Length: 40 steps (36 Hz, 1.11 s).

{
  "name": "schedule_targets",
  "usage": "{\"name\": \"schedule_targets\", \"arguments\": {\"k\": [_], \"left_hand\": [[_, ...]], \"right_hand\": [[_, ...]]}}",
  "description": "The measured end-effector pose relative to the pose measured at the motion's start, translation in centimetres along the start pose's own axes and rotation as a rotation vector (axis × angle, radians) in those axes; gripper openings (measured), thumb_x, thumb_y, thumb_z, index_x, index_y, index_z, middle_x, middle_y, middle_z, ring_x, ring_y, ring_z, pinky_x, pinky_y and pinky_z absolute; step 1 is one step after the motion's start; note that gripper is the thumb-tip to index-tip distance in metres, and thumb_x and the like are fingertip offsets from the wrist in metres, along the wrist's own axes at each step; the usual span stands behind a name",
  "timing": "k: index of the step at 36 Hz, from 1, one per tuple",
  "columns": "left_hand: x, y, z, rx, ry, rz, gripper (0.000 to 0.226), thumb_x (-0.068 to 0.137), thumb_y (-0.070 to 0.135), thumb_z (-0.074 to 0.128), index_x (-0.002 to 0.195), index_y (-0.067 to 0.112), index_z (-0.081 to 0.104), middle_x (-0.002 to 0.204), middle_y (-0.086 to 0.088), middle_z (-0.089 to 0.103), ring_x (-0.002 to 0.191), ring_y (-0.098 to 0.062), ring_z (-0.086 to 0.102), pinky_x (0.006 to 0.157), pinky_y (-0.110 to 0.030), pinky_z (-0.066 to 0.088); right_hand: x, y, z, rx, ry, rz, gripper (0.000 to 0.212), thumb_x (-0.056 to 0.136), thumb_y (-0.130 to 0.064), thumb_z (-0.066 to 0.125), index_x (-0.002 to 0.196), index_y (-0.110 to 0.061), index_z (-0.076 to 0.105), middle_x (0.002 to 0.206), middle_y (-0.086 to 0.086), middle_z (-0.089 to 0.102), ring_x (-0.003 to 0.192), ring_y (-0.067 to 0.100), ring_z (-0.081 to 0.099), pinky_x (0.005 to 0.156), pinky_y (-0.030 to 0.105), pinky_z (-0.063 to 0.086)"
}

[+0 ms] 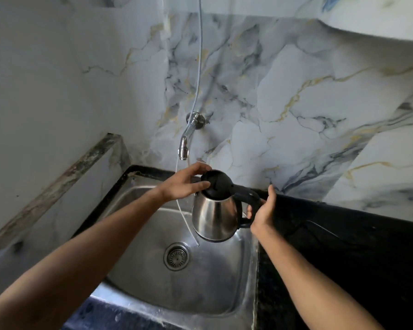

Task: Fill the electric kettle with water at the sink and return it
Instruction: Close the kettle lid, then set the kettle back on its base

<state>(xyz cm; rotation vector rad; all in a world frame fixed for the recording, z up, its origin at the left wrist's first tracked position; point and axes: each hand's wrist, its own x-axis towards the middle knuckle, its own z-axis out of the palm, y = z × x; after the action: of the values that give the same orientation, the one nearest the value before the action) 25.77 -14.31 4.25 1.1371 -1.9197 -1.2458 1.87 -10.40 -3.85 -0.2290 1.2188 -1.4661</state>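
A steel electric kettle (214, 215) with a black lid (215, 183) and black handle hangs tilted over the steel sink (134, 203), just right of and below the wall tap (184, 146). My right hand (264, 210) grips the handle. My left hand (188, 181) rests on the closed lid, fingers over its far edge and thumb on its near side. No water runs from the tap.
A thin white tube (180, 210) hangs from the wall past the tap into the sink basin near the drain (177, 256). Black stone counter (343, 246) lies to the right. Marble-pattern tiles cover the wall behind, and a low ledge (57, 184) runs along the left.
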Motion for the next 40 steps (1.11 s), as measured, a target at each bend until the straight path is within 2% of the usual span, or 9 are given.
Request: {"name": "schedule_targets", "arguments": {"k": [4, 7, 11, 16, 25, 31, 35, 38, 40], "left_hand": [[-0.9, 1.4, 2.6, 0.035, 0.024, -0.032, 0.042, 0.09, 0.022, 0.067, 0.129, 0.02, 0.054, 0.133, -0.004, 0.059, 0.125, -0.017, 0.056, 0.104, -0.032, 0.046], [-1.7, 3.3, 4.3, 0.242, 0.065, 0.069, 0.036, 0.09, 0.024, 0.066, 0.126, 0.027, 0.059, 0.149, -0.002, 0.041, 0.139, -0.011, 0.036, 0.107, -0.015, 0.033], [-2.7, 5.9, 7.2, 0.451, 0.063, 0.122, 0.025, 0.093, 0.017, 0.062, 0.117, 0.017, 0.07, 0.154, -0.01, 0.037, 0.147, -0.023, 0.025, 0.119, -0.04, 0.023], [-4.2, 9.5, 12.3, 0.395, 0.122, 0.066, 0.033, 0.093, 0.003, 0.054, 0.122, 0.01, 0.068, 0.159, -0.008, 0.031, 0.151, -0.023, 0.012, 0.122, -0.039, 0.011], [-6.6, 13.5, 18.4, 0.302, 0.13, 0.02, 0.039, 0.091, -0.002, 0.048, 0.124, 0.009, 0.066, 0.159, -0.007, 0.031, 0.151, -0.02, 0.008, 0.12, -0.033, 0.009], [-6.4, 14.8, 19.7, 0.479, 0.064, 0.103, 0.038, 0.089, 0.003, 0.049, 0.12, 0.013, 0.07, 0.161, -0.006, 0.023, 0.151, -0.019, 0.011, 0.121, -0.037, 0.015], [-6.6, 13.9, 21.4, 0.025, 0.232, -0.011, 0.038, 0.093, 0.011, 0.05, 0.129, 0.022, 0.06, 0.144, 0.007, 0.042, 0.117, 0.015, 0.049, 0.104, -0.016, 0.039], [-6.2, 12.7, 22.8, -0.295, 0.16, -0.329, 0.036, 0.097, 0.049, 0.044, 0.125, 0.03, 0.057, 0.131, 0.002, 0.058, 0.125, -0.021, 0.053, 0.102, -0.046, 0.044], [-5.7, 12.0, 23.9, -0.397, 0.042, -0.427, 0.06, 0.093, 0.066, 0.032, 0.125, 0.024, 0.061, 0.128, -0.003, 0.063, 0.119, -0.025, 0.059, 0.097, -0.049, 0.048]], "right_hand": [[-1.1, -2.0, -2.0, 0.008, -0.008, -0.02, 0.06, 0.083, -0.073, 0.049, 0.065, -0.016, 0.053, 0.042, -0.003, 0.048, 0.032, 0.01, 0.04, 0.033, 0.018, 0.025], [-1.9, -3.2, -3.7, 0.02, -0.006, -0.037, 0.059, 0.079, -0.075, 0.052, 0.066, -0.017, 0.054, 0.045, -0.004, 0.05, 0.035, 0.01, 0.044, 0.033, 0.018, 0.028], [-2.8, -4.9, -5.9, 0.049, -0.022, -0.049, 0.059, 0.064, -0.078, 0.059, 0.064, -0.019, 0.057, 0.056, -0.001, 0.057, 0.044, 0.012, 0.05, 0.041, 0.021, 0.034], [-4.1, -7.3, -9.3, 0.012, -0.069, -0.094, 0.062, 0.055, -0.083, 0.056, 0.052, -0.021, 0.05, 0.04, -0.003, 0.049, 0.031, 0.012, 0.04, 0.034, 0.019, 0.022], [-6.2, -10.1, -14.1, -0.019, -0.085, -0.111, 0.065, 0.057, -0.086, 0.051, 0.051, -0.021, 0.045, 0.041, -0.003, 0.042, 0.035, 0.012, 0.035, 0.037, 0.023, 0.018], [-6.8, -11.5, -17.3, -0.03, -0.07, -0.128, 0.069, 0.059, -0.088, 0.051, 0.061, -0.018, 0.049, 0.046, -0.001, 0.044, 0.036, 0.013, 0.036, 0.035, 0.022, 0.021], [-6.8, -12.4, -19.6, -0.013, -0.056, -0.154, 0.07, 0.06, -0.088, 0.051, 0.063, -0.017, 0.052, 0.05, 0.001, 0.048, 0.036, 0.014, 0.038, 0.034, 0.022, 0.022], [-6.9, -13.1, -21.7, -0.002, -0.016, -0.163, 0.071, 0.059, -0.088, 0.053, 0.068, -0.018, 0.053, 0.051, 0.0, 0.049, 0.039, 0.014, 0.04, 0.036, 0.022, 0.022], [-7.0, -13.5, -23.5, 0.007, 0.015, -0.175, 0.07, 0.06, -0.087, 0.054, 0.067, -0.017, 0.054, 0.051, 0.0, 0.049, 0.039, 0.014, 0.04, 0.036, 0.022, 0.022]]}}
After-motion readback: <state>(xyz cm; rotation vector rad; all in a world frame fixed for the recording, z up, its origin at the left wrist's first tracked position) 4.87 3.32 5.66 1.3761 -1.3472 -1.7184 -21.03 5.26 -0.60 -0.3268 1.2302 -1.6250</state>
